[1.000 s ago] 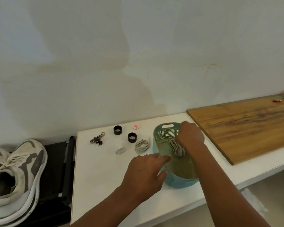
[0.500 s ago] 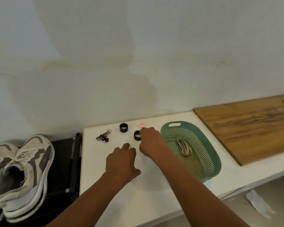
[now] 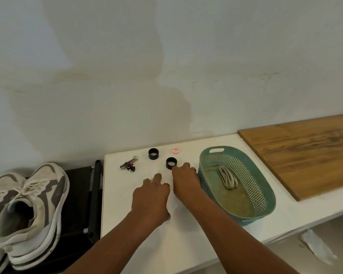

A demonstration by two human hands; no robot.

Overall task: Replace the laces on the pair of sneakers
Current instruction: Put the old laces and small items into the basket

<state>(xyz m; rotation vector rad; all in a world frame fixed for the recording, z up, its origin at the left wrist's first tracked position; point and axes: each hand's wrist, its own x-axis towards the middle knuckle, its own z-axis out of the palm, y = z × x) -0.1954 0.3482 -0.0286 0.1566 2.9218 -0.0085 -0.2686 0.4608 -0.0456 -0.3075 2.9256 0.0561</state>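
A pair of white and grey sneakers (image 3: 30,202) sits on a black rack to the left of the white table (image 3: 139,250). A coiled beige lace (image 3: 227,177) lies inside the teal basket (image 3: 266,191). My right hand (image 3: 185,179) is palm down on the table between the basket and a black ring (image 3: 171,162), its fingers bent over a spot that I cannot see. My left hand (image 3: 151,196) lies beside it with its fingers stretched forward on the tabletop. Whatever is beneath either hand is hidden.
A second black ring (image 3: 153,153), a red-and-white cap (image 3: 175,150) and a bunch of keys (image 3: 129,165) lie near the table's back edge. A wooden board (image 3: 305,153) lies to the right. The wall rises close behind.
My right hand has left the basket, with the lace still in it, and moved left onto the table. My left hand let go of the basket and moved left too. The basket now sits flat.
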